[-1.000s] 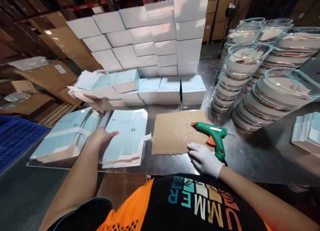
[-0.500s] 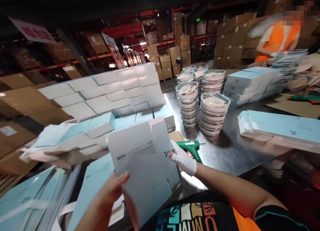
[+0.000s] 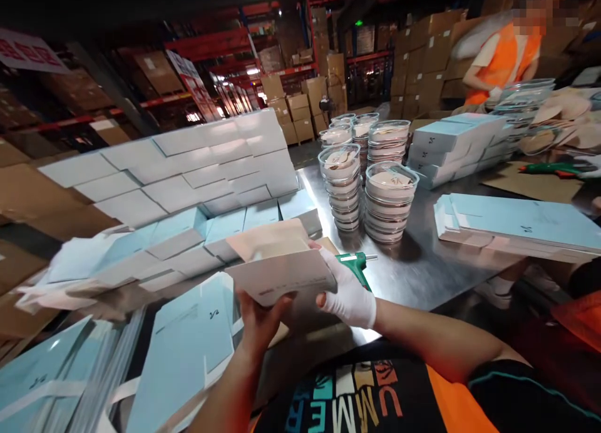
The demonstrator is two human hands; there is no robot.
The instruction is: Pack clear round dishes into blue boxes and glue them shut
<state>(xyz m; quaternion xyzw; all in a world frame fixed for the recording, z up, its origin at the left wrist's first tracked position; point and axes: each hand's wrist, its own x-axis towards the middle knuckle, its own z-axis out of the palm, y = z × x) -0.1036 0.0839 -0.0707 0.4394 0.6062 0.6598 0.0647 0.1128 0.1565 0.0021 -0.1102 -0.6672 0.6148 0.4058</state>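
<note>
Between my hands is a pale cardboard box point(image 3: 286, 281), partly opened out, with a raised flap and a printed line on its near side. My left hand point(image 3: 263, 317), bare, grips its lower left edge with thumb and fingers. My right hand point(image 3: 347, 292), in a white glove with bare fingertips, holds its right side. Just behind the right hand lies a green glue gun point(image 3: 357, 266) on the metal table point(image 3: 422, 276), its nozzle pointing right. Left of my left hand, flat light-blue box blanks point(image 3: 188, 339) lie stacked.
White boxes point(image 3: 206, 164) form a stacked wall behind my hands. Stacks of round clear tubs point(image 3: 389, 201) stand to the right, near blue-white boxes point(image 3: 455, 145) and flat blanks point(image 3: 516, 223). A co-worker in an orange vest point(image 3: 509, 57) stands at the back right.
The flat blank I held upright has been tilted and folded into a box shape, its printed panel lower now. My left hand has moved right and up. The view has shifted slightly.
</note>
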